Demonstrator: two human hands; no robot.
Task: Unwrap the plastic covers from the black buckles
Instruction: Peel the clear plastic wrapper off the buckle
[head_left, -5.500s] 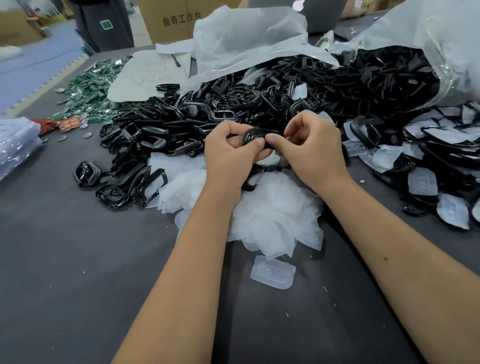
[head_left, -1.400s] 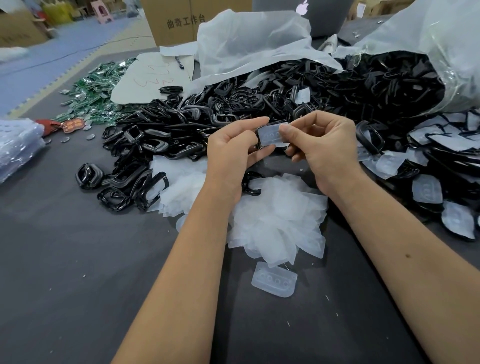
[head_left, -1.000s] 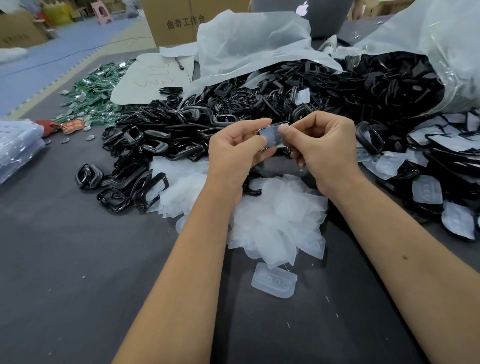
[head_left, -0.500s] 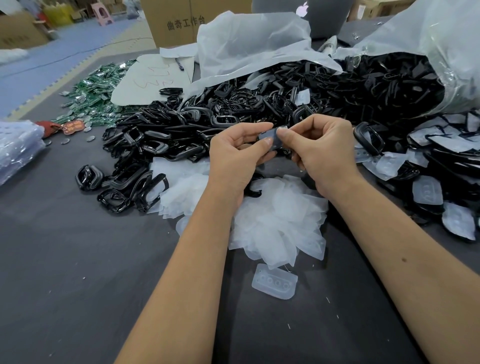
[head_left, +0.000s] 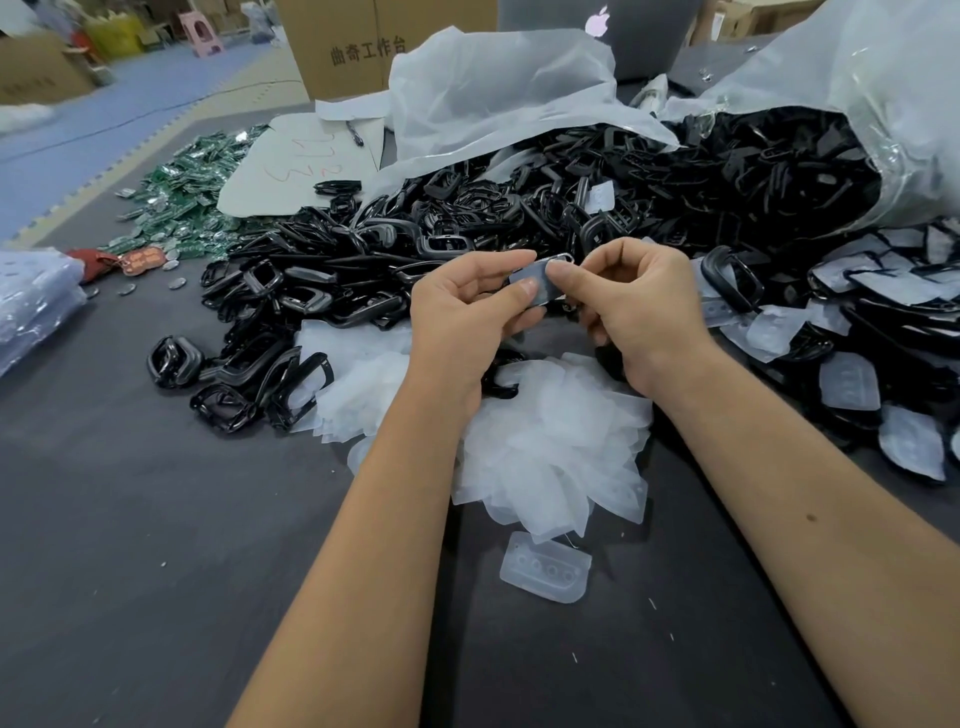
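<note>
Both hands were up over the dark grey table (head_left: 156, 571) working one piece: a black plastic buckle still inside its cloudy translucent plastic cover (head_left: 540, 283). The cover looked milky and flat-ish, with just a sliver of shiny black rim peeking out along the top edge. The left hand (head_left: 457, 317) pinched the cover's left end between thumb and forefinger, and the right hand (head_left: 639, 306) pinched the right end with its fingertips curled in, so both were gripping it, held in the air just above the pile of emptied white covers (head_left: 545, 447).

Compared with half a second before, the wrapped buckle sat a bit flatter to the camera, so more of the pale cover face showed. Back at five and a half seconds ago the piece between the fingers was bare black with no cover showing, so this was a fresh one.

As for containers, the big clear plastic bag (head_left: 893, 104) lying on its side at the right was stuffed with black buckles, and they spilled out of its mouth into the heap of loose black buckles (head_left: 374, 270) across the table. A stack of wrapped buckles (head_left: 883, 332) lay at the far right. One single empty cover with three round dimples (head_left: 545, 574) lay apart, nearest the camera.
</note>
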